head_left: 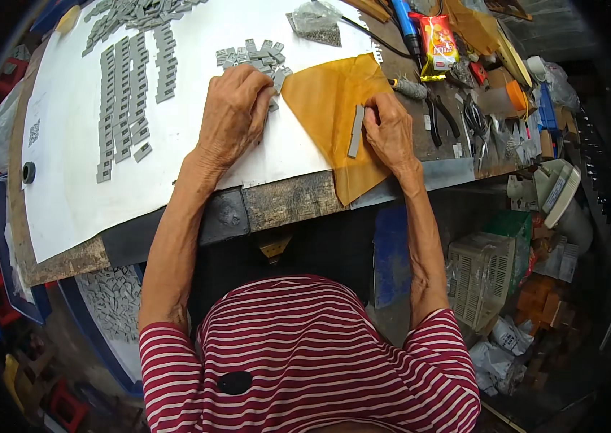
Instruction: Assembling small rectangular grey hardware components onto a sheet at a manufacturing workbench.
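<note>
My left hand (236,108) is over the white sheet, its fingers curled together in a pinch at the edge of a loose heap of small flat grey pieces (251,52). What its fingertips hold, if anything, is hidden. On the right, my right hand (392,131) is closed, thumb and forefinger pressed at the side of a narrow grey strip (356,131). The strip stands out above a sheet of amber-brown paper (323,94) that overhangs the table's front edge. Whether the strip is one piece or several pressed together I cannot tell.
Several columns of grey pieces (123,101) lie on the white sheet (182,155) at left, with a larger pile (132,16) behind. A black ring (28,172) sits at the left edge. Pliers (441,119), a red-yellow packet (438,45) and other tools crowd the right.
</note>
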The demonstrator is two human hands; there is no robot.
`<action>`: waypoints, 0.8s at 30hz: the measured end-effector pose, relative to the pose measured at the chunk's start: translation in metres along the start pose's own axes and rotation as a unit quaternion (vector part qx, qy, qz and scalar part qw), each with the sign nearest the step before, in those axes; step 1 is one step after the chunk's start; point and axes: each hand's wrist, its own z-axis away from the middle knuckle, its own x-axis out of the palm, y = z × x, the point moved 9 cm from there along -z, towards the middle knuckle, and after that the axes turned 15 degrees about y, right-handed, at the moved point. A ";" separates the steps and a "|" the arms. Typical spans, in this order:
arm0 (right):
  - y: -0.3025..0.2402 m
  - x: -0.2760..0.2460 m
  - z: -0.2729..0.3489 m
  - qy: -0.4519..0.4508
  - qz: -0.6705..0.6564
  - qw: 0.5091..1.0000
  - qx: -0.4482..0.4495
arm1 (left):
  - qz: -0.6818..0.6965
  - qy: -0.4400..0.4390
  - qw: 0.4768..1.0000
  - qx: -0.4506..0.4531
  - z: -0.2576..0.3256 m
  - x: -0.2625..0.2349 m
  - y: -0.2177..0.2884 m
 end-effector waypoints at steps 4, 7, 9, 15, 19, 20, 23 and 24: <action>0.017 0.001 0.000 -0.015 -0.029 0.994 0.100 | 0.075 0.015 0.993 -0.092 0.000 -0.002 -0.011; 0.030 0.001 0.002 -0.025 -0.106 0.970 0.218 | 0.133 -0.003 0.967 -0.216 0.005 -0.001 -0.018; 0.041 0.008 0.009 -0.033 -0.236 0.910 0.340 | 0.151 -0.005 0.959 -0.238 0.006 -0.001 -0.019; 0.025 0.020 0.012 -0.072 -0.492 0.697 0.518 | 0.232 -0.022 0.914 -0.332 0.017 0.010 -0.028; 0.019 0.026 0.011 -0.087 -0.514 0.668 0.531 | 0.259 -0.024 0.896 -0.360 0.019 0.013 -0.030; 0.018 0.028 0.011 -0.091 -0.513 0.669 0.529 | 0.259 -0.023 0.895 -0.361 0.019 0.012 -0.032; 0.013 0.031 0.009 -0.102 -0.497 0.682 0.526 | 0.272 -0.035 0.880 -0.389 0.020 0.013 -0.034; 0.012 0.032 0.009 -0.108 -0.482 0.693 0.526 | 0.279 -0.026 0.872 -0.401 0.020 0.011 -0.034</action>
